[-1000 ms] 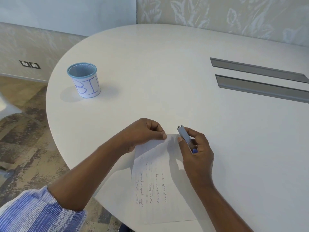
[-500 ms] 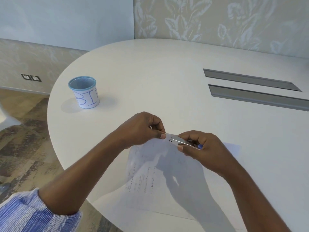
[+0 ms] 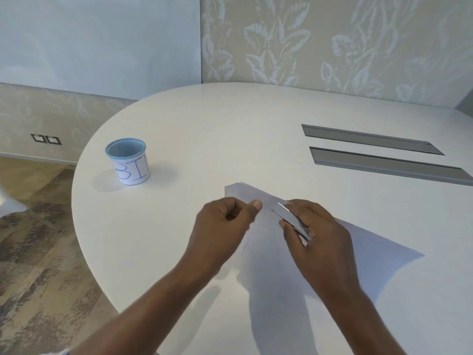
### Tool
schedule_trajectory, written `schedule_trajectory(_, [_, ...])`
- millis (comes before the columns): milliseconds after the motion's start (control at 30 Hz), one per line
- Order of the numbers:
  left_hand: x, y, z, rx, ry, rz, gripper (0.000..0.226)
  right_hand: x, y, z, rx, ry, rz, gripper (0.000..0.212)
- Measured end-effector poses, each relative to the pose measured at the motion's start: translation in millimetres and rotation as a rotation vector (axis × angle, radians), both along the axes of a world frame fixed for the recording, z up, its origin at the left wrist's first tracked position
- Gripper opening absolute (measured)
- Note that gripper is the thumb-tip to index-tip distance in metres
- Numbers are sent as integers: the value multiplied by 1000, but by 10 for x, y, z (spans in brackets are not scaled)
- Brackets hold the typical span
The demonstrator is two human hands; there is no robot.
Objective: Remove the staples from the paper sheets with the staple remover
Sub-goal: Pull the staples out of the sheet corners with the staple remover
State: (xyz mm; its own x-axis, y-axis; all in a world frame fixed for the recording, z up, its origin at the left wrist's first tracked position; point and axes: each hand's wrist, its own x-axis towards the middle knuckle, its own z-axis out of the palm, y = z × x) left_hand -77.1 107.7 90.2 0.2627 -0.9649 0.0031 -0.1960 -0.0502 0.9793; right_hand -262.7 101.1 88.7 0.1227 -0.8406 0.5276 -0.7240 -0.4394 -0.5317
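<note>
The white paper sheets (image 3: pixel 371 252) are lifted off the white table (image 3: pixel 230 139), with one corner pointing up and away from me. My left hand (image 3: pixel 225 221) pinches the sheets near that corner between thumb and fingers. My right hand (image 3: pixel 317 234) grips the flat silver staple remover (image 3: pixel 289 216), whose tip rests against the paper just right of my left thumb. No staple can be made out. Faint handwriting shows on the sheet between my hands.
A small cup with a blue rim and "BIN" written on it (image 3: pixel 129 163) stands at the table's left. Two grey slots (image 3: pixel 384 155) run across the table at the right. The table's curved edge drops to a patterned floor (image 3: pixel 38 252) on the left.
The sheets have been raised and turned, so a corner now sticks up past my left hand. Both hands stay close together, with the remover's tip against the paper. The camera has tilted up.
</note>
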Motion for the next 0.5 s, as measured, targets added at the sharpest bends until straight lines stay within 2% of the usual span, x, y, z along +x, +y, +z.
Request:
schedule_trajectory(100, [-57,-13,51,86,283,-48,36,81,111,-35,-143,137,-43,38])
schedule_trajectory(233, [-73,-64,116,126,418,-65,34,128,216,-105,-279,240,-31,44])
schedule_trajectory(400, [-130,-94,130,133,456,-31,22,136,389,-48,-148,200,12,46])
schedule_trajectory(500, [-156,-128,170,116,481,-50,9,84,495,28,-21,43,65,41])
